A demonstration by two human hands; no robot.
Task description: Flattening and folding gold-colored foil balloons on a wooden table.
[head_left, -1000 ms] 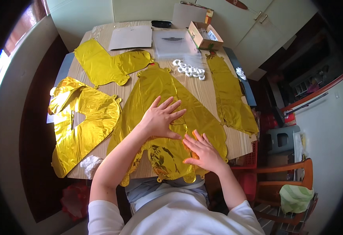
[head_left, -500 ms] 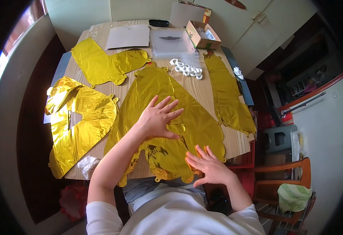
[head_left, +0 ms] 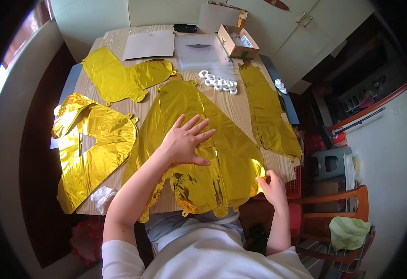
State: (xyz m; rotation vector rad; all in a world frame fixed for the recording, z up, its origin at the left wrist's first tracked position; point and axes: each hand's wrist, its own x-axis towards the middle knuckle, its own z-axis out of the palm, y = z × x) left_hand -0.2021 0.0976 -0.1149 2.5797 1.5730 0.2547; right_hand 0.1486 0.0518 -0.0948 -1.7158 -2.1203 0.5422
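Pressing flat, fingers spread wide, the left hand (head_left: 185, 140) lay on the large gold foil sheet (head_left: 226, 144) in the middle of the counter (head_left: 237, 103). The right hand (head_left: 273, 188) was narrowed on that sheet's right edge, thumb on top, where the foil glared. Three more pieces hemmed it in: a left foil piece (head_left: 105, 151), an upper foil piece (head_left: 108, 72) reaching nearly to the sheet's tip, and a right foil piece (head_left: 266, 116). Beyond the tip sat white rings (head_left: 219, 84), clear plastic (head_left: 196, 58), a grey board (head_left: 148, 45) and a cardboard box (head_left: 229, 45); crumpled tissue (head_left: 103, 197) lay by the left forearm.

That forearm covered part of the sheet's lower left — and some right fingertips were hidden too. The box's contents were hard to make out, as was a black object (head_left: 185, 28) at the far edge.
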